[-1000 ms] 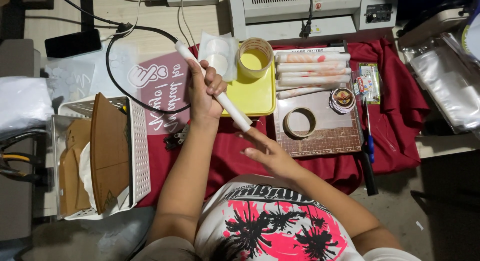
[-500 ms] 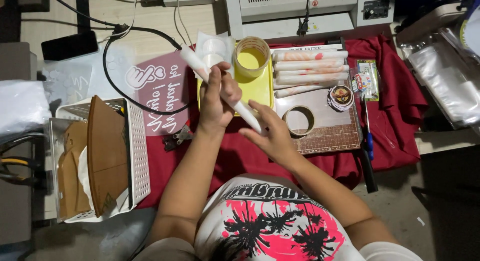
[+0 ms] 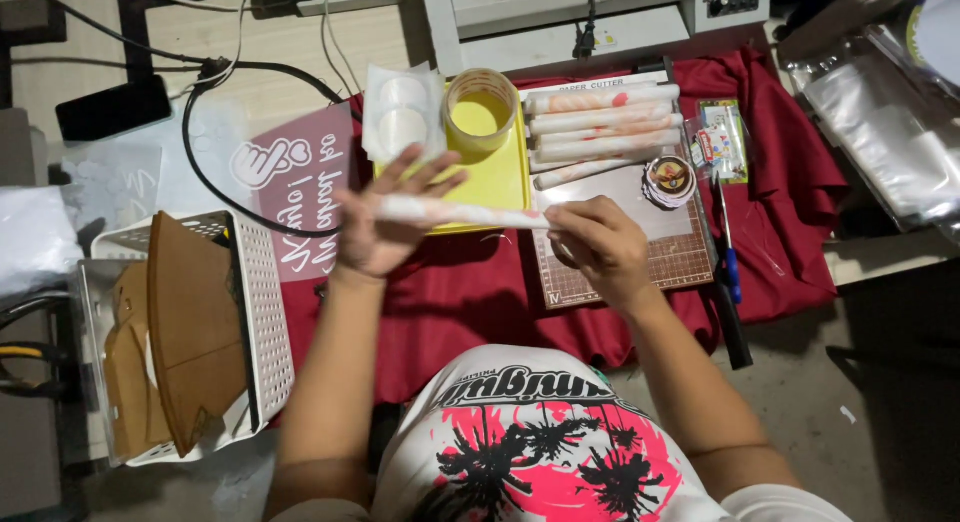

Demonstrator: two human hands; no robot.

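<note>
A thin white rolled paper tube (image 3: 460, 214) lies level between my hands above the red cloth (image 3: 470, 292). My left hand (image 3: 385, 222) has its palm up and fingers spread, the tube's left end resting across it. My right hand (image 3: 600, 247) is closed on the tube's right end, over the brown grid cutting mat (image 3: 690, 257). Just behind the tube sits a yellow tray (image 3: 495, 177) with a roll of clear tape (image 3: 481, 107) at its far edge.
Several finished white-and-pink rolls (image 3: 600, 122) lie behind the mat, beside a small round sticker stack (image 3: 669, 179) and a blue-handled knife (image 3: 730, 252). A white basket (image 3: 250, 322) with brown card pieces stands at left. Black cables, a pink stencil sheet (image 3: 300, 192) and a laminator (image 3: 570, 17) are farther back.
The tube has swung from a steep slant to level. My left hand opened and turned palm up under it. My right hand moved rightward and took hold of its end.
</note>
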